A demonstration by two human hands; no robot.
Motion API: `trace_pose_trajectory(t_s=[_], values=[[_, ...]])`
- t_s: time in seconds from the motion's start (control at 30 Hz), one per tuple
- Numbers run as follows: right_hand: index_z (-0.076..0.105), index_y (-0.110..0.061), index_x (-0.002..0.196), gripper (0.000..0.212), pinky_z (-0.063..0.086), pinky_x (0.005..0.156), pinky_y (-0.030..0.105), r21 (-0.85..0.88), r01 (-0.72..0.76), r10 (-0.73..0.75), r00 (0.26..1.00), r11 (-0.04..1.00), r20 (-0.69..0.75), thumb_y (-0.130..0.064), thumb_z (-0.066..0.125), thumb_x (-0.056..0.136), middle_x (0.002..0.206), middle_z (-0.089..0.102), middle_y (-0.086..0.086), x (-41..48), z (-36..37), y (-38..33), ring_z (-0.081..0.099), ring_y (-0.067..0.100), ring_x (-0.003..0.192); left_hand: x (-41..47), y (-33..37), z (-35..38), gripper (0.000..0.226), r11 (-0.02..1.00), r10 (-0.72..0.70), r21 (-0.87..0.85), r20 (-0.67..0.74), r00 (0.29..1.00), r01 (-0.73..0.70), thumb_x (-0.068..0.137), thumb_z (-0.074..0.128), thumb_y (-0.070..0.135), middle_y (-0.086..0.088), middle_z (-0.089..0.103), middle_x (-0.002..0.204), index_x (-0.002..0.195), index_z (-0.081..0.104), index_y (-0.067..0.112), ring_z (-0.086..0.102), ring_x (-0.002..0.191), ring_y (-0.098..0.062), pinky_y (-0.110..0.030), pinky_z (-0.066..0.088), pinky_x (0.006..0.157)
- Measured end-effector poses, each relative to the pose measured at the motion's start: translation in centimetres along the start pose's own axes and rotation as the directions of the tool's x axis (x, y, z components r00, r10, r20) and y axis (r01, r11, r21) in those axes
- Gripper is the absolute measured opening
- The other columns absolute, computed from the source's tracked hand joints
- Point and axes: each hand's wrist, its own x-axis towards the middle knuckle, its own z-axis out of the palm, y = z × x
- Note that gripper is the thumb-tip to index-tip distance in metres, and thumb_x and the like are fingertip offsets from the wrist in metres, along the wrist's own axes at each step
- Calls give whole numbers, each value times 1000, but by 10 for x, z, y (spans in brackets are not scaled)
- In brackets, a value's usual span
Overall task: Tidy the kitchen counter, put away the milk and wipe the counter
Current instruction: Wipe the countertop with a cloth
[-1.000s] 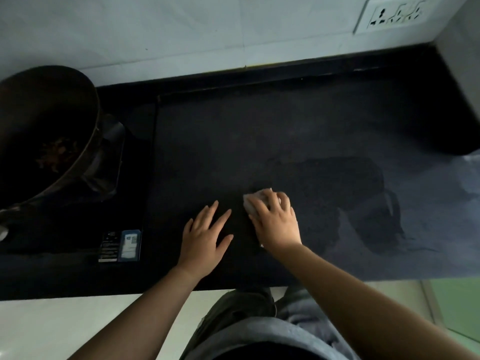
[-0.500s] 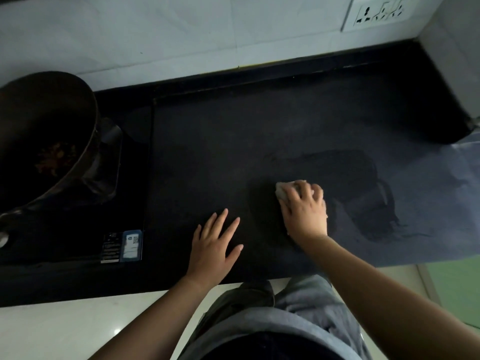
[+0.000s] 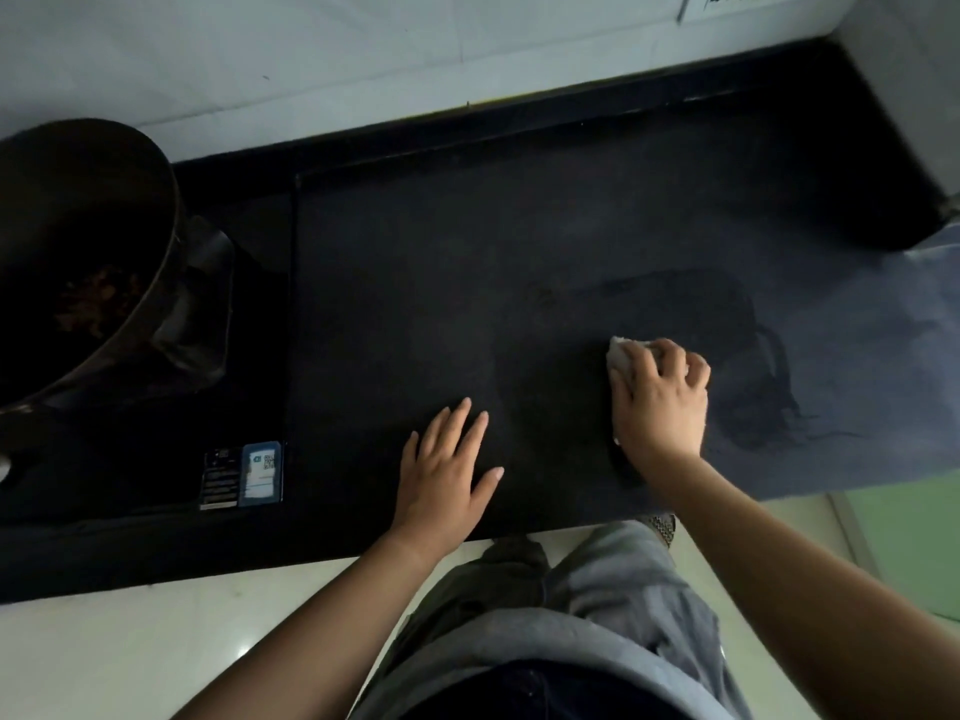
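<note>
My right hand (image 3: 660, 402) presses a small whitish cloth (image 3: 623, 351) flat on the dark counter (image 3: 467, 262); only the cloth's far edge shows past my fingers. A darker wet patch (image 3: 748, 356) spreads on the counter to the right of that hand. My left hand (image 3: 447, 475) lies flat, fingers spread, on the counter near its front edge, left of the right hand. No milk is in view.
A dark wok (image 3: 78, 262) with brown food bits sits on a black stove (image 3: 156, 407) at the left; a sticker (image 3: 262, 472) marks the stove's front. A tiled wall with a socket (image 3: 737, 2) runs behind. A wall corner (image 3: 909, 122) bounds the right.
My right hand has slid the cloth to the right across the counter, toward the wet patch. My left hand has stayed flat near the front edge.
</note>
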Motion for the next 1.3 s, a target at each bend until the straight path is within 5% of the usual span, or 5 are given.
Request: trace_pose_trajectory(t_s=[0.17, 0.47, 0.7, 0.93, 1.3], values=[[50, -21, 127, 41, 39, 91, 53, -1, 125, -124, 985, 992, 119, -36, 54, 89, 135, 42, 14, -19, 1, -9, 32, 40, 123, -4, 20, 4, 68, 999, -2, 33, 45, 999, 1, 92, 29, 54, 2, -3, 158, 148, 5, 24, -1, 145, -18, -47, 10, 115], [58, -20, 121, 40, 46, 86, 48, 1, 287, -287, 956, 958, 62, -41, 43, 90, 123, 55, 11, -58, -12, 44, 44, 37, 111, -6, 23, 4, 73, 997, -13, 74, 22, 1000, 11, 85, 17, 58, -3, 10, 158, 147, 16, 20, 13, 144, -25, -51, 22, 110], [45, -26, 129, 37, 38, 89, 48, -19, -21, 23, 995, 1000, 100, -36, 46, 92, 135, 39, 11, -5, -27, 54, 29, 37, 121, -18, 45, 4, 67, 992, -97, 82, 54, 994, 93, 93, 34, 49, -4, 2, 158, 148, 8, 20, 5, 144, -26, -45, 23, 113], [48, -25, 128, 39, 41, 89, 45, 40, 197, -201, 953, 980, 227, -36, 50, 91, 132, 43, 7, -39, -47, 76, 31, 32, 121, -26, 68, 4, 65, 988, -141, 79, 62, 988, 136, 93, 34, 50, -6, 9, 158, 147, 16, 19, 12, 143, -28, -46, 25, 112], [57, -27, 118, 33, 28, 88, 25, 387, -144, 127, 990, 911, 68, -37, 57, 87, 115, 54, -2, -108, -143, 190, 41, 21, 106, -32, 212, 2, 53, 954, 109, -283, 9, 994, -102, 93, 42, 43, 0, 39, 145, 141, 34, 21, 36, 133, -17, -40, 37, 106]])
